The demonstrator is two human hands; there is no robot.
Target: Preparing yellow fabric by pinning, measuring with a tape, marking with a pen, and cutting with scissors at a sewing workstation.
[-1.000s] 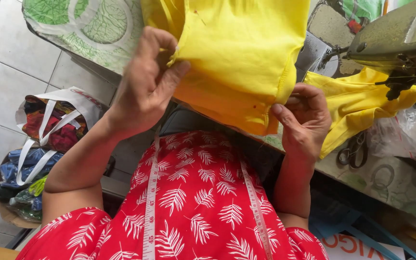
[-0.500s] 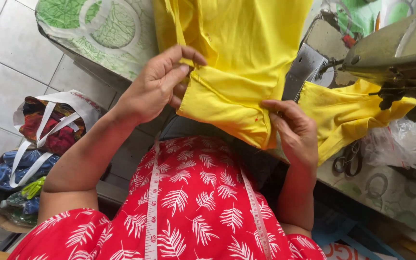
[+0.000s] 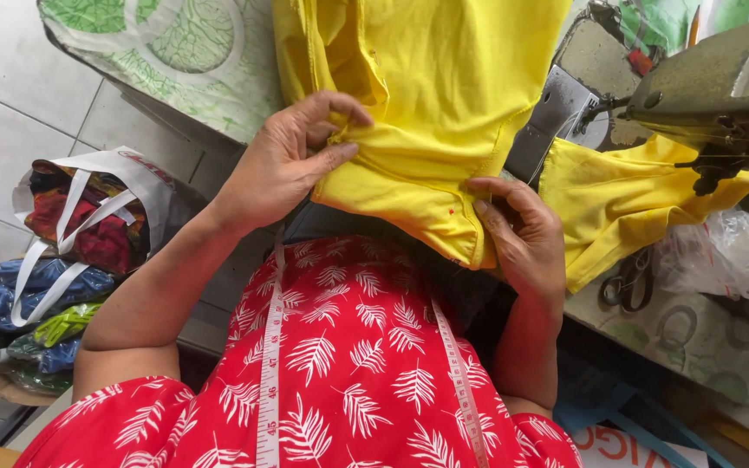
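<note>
**Inspector:** Condition of the piece in hand?

**Assistant:** A bright yellow garment (image 3: 426, 104), plain knit, hanging over the near edge of the bench (image 3: 175, 43) between the two hands. The lower portion is folded, with a stitched seam running down its right side. A small dark red speck shows near the bottom edge. A second piece of yellow cloth (image 3: 626, 199) lies to the right of the right hand, under the sewing machine (image 3: 704, 87).

**Inspector:** Left hand?

**Assistant:** The left hand (image 3: 283, 165) is raised at the garment's left edge, forearm angled up from the lap, thumb and fingers closed in a pinch on a fold of the fabric.

**Inspector:** Right hand?

**Assistant:** The right hand (image 3: 522, 234) sits lower, at the bottom right corner of the garment, fingers curled over the hem and gripping it, wrist bent upward.

**Inspector:** Surroundings?

**Assistant:** A measuring tape (image 3: 269, 364) hangs over the red leaf-print clothing below both hands. Scissors (image 3: 624, 282) lie on the bench just right of the right hand. A white bag (image 3: 97, 208) of coloured fabric stands on the floor left of the left arm.
</note>
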